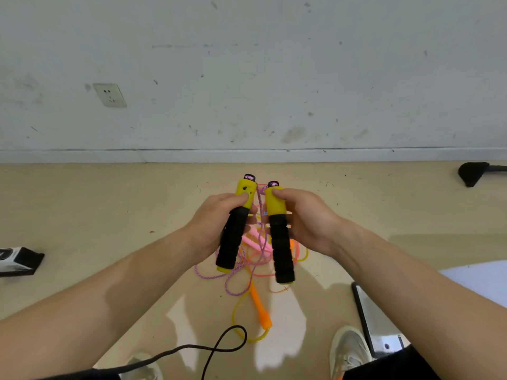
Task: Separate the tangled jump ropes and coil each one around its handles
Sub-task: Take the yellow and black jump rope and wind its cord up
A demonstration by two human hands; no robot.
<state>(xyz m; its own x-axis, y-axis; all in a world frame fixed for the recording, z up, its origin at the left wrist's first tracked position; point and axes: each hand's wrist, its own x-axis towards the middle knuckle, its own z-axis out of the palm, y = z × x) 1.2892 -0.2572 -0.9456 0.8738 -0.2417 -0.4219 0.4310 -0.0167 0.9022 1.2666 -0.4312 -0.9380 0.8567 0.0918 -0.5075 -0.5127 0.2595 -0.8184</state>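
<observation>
Grips one yellow-and-black handle [233,238] in the left hand [214,222], fingers curled round the yellow top. Grips the matching handle [281,249] in the right hand [310,216], likewise near its top. Holds both upright, side by side and just apart, above the floor [109,215]. Lets the pink speckled rope [259,200] hang from the handle tops, between the hands, into the tangle on the floor, mixed there with a yellow rope [234,315], an orange handle [260,308] and pink handles [253,241].
</observation>
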